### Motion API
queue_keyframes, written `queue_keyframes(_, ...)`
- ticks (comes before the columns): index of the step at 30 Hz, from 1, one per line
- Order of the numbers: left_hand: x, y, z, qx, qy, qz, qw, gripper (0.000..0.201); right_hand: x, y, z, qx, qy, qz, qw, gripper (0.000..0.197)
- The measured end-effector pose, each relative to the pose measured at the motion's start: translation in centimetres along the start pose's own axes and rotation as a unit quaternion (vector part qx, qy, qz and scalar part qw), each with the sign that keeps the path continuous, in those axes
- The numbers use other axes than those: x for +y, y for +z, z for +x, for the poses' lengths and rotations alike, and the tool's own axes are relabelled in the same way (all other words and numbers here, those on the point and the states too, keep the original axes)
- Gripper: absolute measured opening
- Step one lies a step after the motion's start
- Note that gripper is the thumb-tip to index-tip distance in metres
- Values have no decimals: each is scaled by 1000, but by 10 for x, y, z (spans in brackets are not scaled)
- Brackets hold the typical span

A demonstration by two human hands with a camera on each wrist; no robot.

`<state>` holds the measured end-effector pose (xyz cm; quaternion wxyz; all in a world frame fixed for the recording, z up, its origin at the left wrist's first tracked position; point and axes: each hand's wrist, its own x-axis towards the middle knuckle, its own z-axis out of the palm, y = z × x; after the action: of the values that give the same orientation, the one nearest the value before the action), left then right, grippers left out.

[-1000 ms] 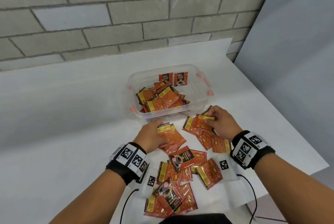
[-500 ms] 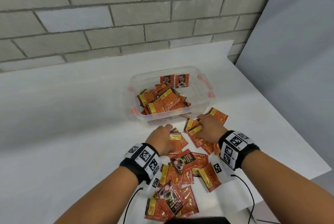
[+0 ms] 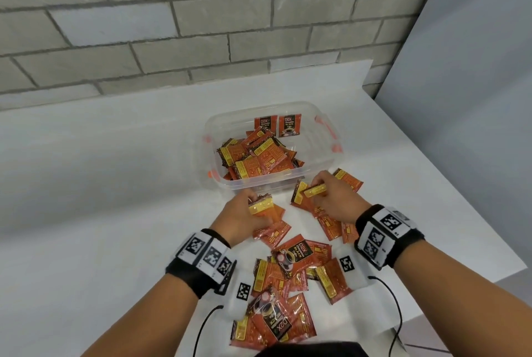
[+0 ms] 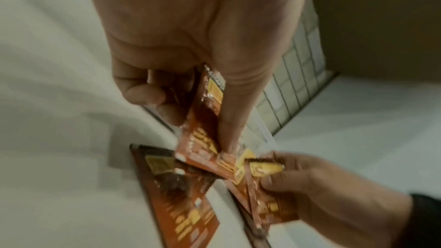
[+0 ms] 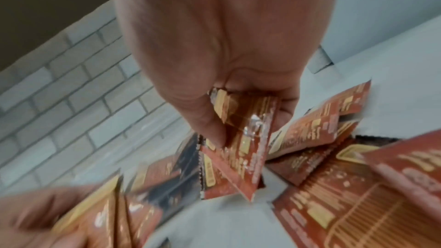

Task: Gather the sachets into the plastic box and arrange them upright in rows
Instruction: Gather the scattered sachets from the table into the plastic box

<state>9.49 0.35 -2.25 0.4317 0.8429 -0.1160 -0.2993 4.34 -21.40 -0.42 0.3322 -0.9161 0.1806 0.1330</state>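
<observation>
Beside the plastic box (image 3: 322,166), both hands (nearer together now) grip sachets (image 3: 260,208).

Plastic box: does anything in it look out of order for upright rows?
Yes. In the plastic box, only two sachets stand upright against the far wall. The rest form a jumbled heap toward the near left, lying flat and overlapping at mixed angles, not in rows.
</observation>
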Motion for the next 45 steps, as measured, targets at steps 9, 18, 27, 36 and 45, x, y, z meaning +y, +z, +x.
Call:
queue_keyframes(9, -8, -6, -4, -79, -17, 90, 993, 65, 29, -31, -7, 29, 120, 113, 986, 32)
queue_keyframes(18, 0, 12, 11, -60, -12, 272, 960, 83, 24, -7, 6, 3, 136, -59, 989, 51)
queue_keyframes(27, -2, 13, 15, -38, -14, 290, 956, 74, 21, -1, 16, 43, 143, -74, 986, 59)
queue_keyframes(36, 7, 18, 15, -41, 14, 233, 972, 69, 14, -4, 14, 24, 138, -17, 990, 47)
queue_keyframes(45, 15, 16, 12, -14, 40, 208, 977, 59, -1, -4, 6, 9, 121, -62, 991, 42)
